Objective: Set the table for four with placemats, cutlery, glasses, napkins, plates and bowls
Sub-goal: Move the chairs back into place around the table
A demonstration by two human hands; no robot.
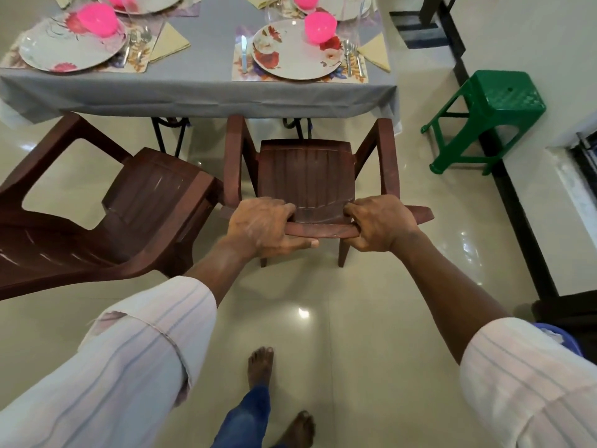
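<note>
Both the left hand (263, 226) and right hand (379, 223) are gripping the brown chair (307, 176) by its top rail, fingers curled round it. With the table (200, 88) looking fully laid, seating appears to be the step in hand. The next move is likely calling for sliding it squarely toward the near plate (297, 53).

At the top edge we lose most of the two far settings: only slivers of their plates (161, 3) and pink bowls (120, 0) show. The left chair (129, 205) runs off the left edge. On the chair back (323, 231), the fingers (281, 210) of the left hand (258, 224) and right hand (381, 221) curl over the rail, tips hidden. A blue thing (559, 341) behind the right sleeve (529, 383) we cannot identify.
</note>
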